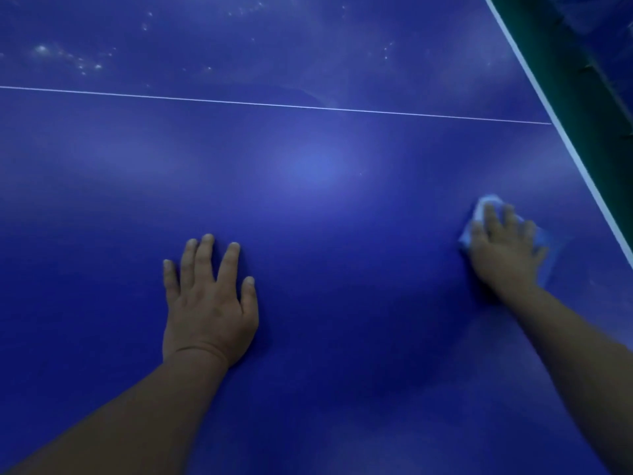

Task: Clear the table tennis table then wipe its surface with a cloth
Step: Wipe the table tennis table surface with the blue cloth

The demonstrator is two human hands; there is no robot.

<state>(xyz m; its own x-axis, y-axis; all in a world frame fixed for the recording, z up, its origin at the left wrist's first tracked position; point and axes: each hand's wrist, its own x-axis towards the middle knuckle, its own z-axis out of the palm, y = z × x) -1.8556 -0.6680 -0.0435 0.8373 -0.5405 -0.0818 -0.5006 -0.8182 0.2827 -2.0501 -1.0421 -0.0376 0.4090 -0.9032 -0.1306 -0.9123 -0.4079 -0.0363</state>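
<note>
The blue table tennis table (pixel 308 207) fills the view, with a thin white centre line (pixel 274 104) crossing it. My left hand (pixel 209 303) lies flat on the surface, fingers spread and straight, holding nothing. My right hand (pixel 503 248) presses a pale blue cloth (pixel 483 205) onto the table near its right edge, fingers laid over it. Most of the cloth is hidden under the hand; only its far and left corners show.
A white border line (pixel 561 138) marks the table's right edge, with a dark green strip (pixel 589 97) beyond it. Pale specks and smears (pixel 68 60) dot the far half of the table past the centre line.
</note>
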